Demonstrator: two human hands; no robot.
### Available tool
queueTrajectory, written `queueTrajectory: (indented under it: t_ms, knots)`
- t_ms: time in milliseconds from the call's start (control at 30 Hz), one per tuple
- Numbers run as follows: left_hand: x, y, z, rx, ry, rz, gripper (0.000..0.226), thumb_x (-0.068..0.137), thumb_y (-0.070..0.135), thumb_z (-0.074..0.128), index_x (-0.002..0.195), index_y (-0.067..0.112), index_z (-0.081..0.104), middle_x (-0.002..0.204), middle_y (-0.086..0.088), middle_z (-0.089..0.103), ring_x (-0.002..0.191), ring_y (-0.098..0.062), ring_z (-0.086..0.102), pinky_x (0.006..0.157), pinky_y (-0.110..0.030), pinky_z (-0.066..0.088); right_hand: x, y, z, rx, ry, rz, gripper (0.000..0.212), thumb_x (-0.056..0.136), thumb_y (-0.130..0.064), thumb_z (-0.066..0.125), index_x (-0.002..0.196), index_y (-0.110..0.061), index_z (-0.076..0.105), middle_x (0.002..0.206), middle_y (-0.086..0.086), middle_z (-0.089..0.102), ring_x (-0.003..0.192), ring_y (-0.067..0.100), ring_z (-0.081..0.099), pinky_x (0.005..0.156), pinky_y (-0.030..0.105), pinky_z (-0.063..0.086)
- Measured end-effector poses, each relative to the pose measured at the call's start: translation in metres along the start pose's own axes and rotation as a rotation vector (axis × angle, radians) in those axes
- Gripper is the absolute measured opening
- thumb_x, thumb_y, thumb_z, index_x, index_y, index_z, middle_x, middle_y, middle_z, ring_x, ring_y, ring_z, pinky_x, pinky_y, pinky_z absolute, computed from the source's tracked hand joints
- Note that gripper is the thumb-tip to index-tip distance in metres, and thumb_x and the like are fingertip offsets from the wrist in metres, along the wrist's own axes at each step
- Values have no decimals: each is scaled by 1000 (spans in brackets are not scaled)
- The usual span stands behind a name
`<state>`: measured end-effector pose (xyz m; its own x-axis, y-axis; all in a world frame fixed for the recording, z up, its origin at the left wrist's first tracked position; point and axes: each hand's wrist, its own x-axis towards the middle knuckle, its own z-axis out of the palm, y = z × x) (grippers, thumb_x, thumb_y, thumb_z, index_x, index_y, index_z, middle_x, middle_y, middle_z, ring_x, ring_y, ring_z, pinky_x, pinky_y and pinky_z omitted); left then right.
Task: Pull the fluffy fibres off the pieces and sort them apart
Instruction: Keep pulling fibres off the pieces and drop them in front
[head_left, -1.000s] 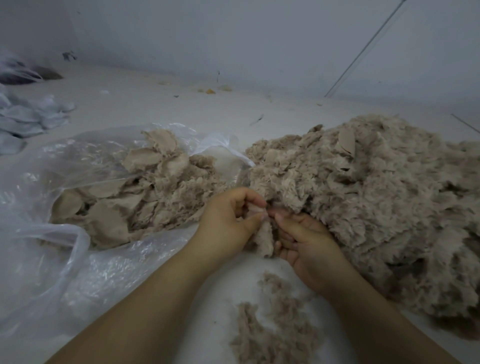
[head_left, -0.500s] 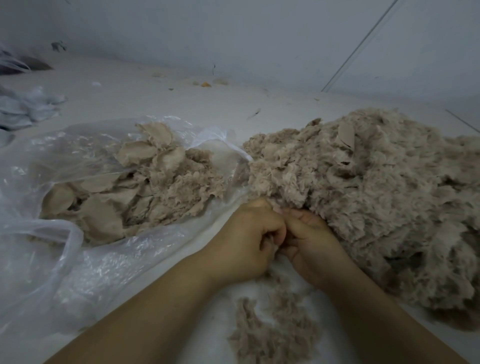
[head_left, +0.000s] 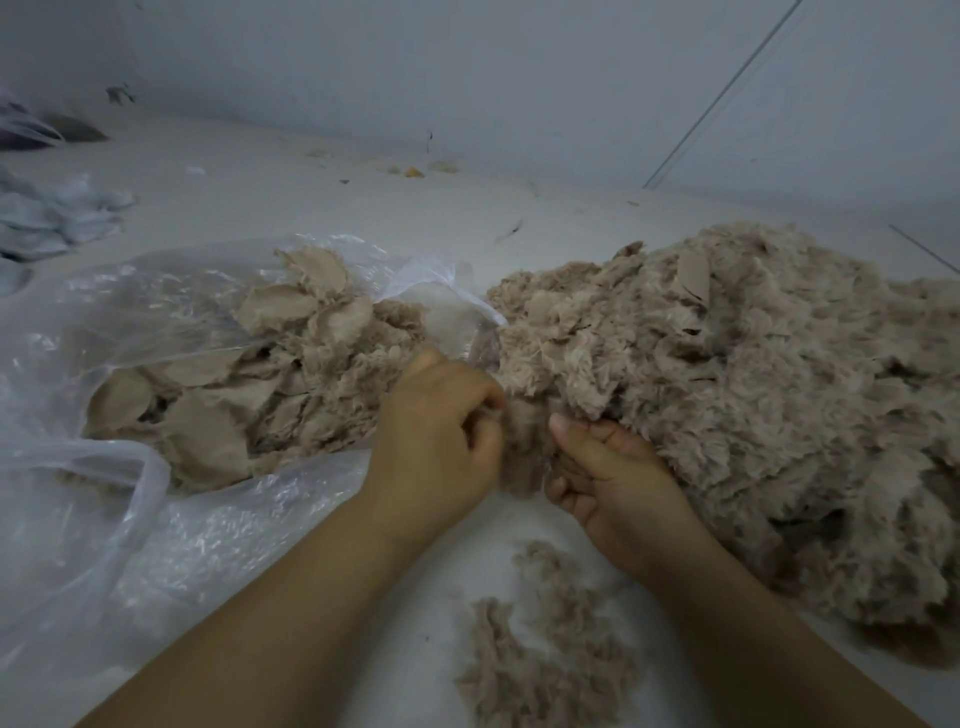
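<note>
A big heap of fluffy beige pieces (head_left: 737, 405) covers the right side of the white surface. At its near-left edge my right hand (head_left: 608, 478) grips one fluffy piece (head_left: 524, 447) with curled fingers and the thumb up. My left hand (head_left: 436, 441) is curled beside it and pinches the fluff on that same piece. A small pile of loose pulled fibres (head_left: 540, 649) lies on the surface below my hands. Flat beige pieces (head_left: 249, 384) lie heaped on a clear plastic bag (head_left: 104, 519) to the left.
Crumpled pale cloth or plastic (head_left: 47, 218) lies at the far left. Small scraps (head_left: 413, 171) are scattered along the foot of the grey wall (head_left: 467, 67) at the back.
My hands, pressed close together half a second ago, have drawn slightly apart, with the fluffy piece now showing between them. The view has shifted a little.
</note>
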<state>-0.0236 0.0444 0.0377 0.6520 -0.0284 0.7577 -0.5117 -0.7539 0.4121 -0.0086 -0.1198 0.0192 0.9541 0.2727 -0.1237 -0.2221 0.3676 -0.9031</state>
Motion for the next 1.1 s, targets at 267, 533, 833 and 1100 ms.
queueTrajectory:
  t_ms: [267,533,833,1100]
  knots:
    - [-10,16,14,-308,-260,19,40,91,-3,50,126,14,58,99,0,67,93,-18,60,79,-36,51,-2,-1,-7,0,-157,-11,35,89,-43,57,85,-13,72,54,-5,52,51,4,50,56,19,47]
    - [-5,12,14,-345,-149,-370,34,86,19,72,117,23,57,91,5,56,74,-8,55,61,-17,45,-1,-2,-3,99,-22,49,17,76,-24,64,71,-9,58,45,-4,40,37,4,41,45,19,43]
    - [-4,8,17,-754,-363,-811,28,88,12,69,63,7,56,46,-5,50,38,-12,39,39,-20,32,0,-2,-3,144,20,69,15,80,-19,61,69,-10,61,45,-4,34,34,4,33,46,21,42]
    - [-2,5,14,-890,-333,-832,28,100,19,52,75,7,55,51,-6,54,39,-17,46,37,-20,35,1,-2,-5,24,-65,31,7,89,-6,55,85,-1,59,49,-4,58,40,2,51,47,17,42]
